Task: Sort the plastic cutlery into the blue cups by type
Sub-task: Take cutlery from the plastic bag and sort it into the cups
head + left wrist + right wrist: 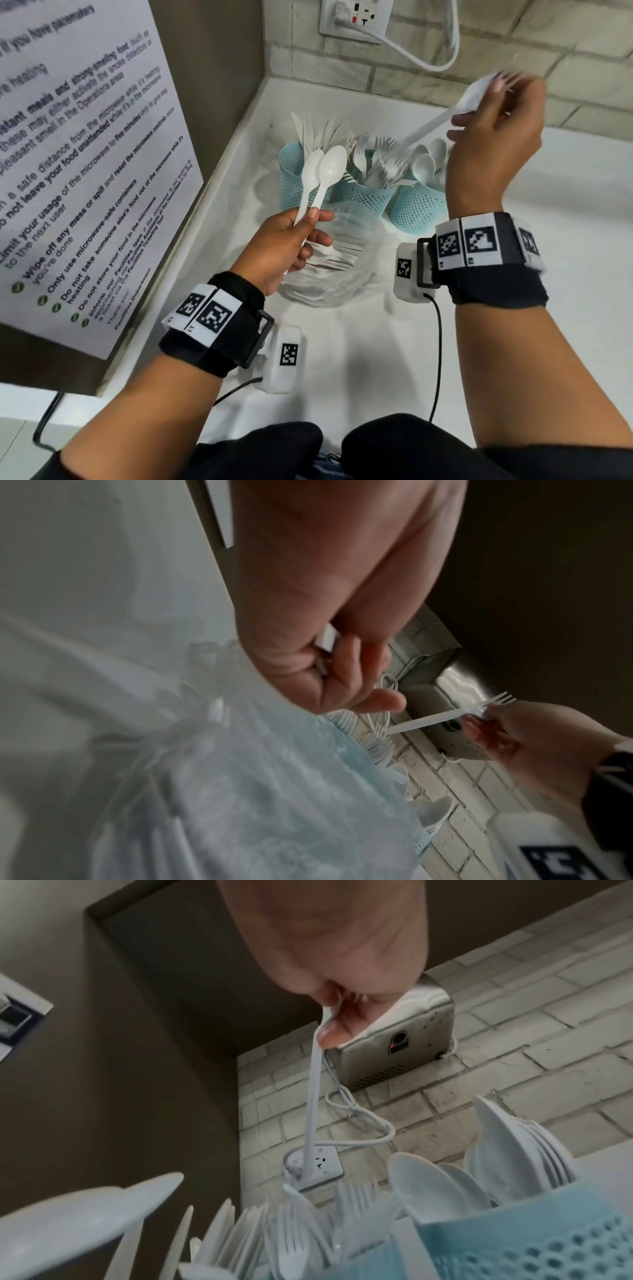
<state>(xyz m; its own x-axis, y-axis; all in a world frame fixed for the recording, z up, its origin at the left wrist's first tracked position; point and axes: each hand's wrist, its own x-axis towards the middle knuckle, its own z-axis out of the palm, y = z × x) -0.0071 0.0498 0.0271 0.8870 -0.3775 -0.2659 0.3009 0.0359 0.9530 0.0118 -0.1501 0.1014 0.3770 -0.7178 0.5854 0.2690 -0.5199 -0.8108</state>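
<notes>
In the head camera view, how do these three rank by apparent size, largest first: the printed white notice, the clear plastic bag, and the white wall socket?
1. Printed white notice, largest, though it is near the camera.
2. Clear plastic bag on the white counter.
3. White wall socket, smallest; it is farther away and partly cut off by the frame.

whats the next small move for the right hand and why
Probably lower the fork handle-first into the middle blue cup. The right hand pinches it near the tines above that cup, which already holds forks, while the left hand holds two spoons.
</notes>
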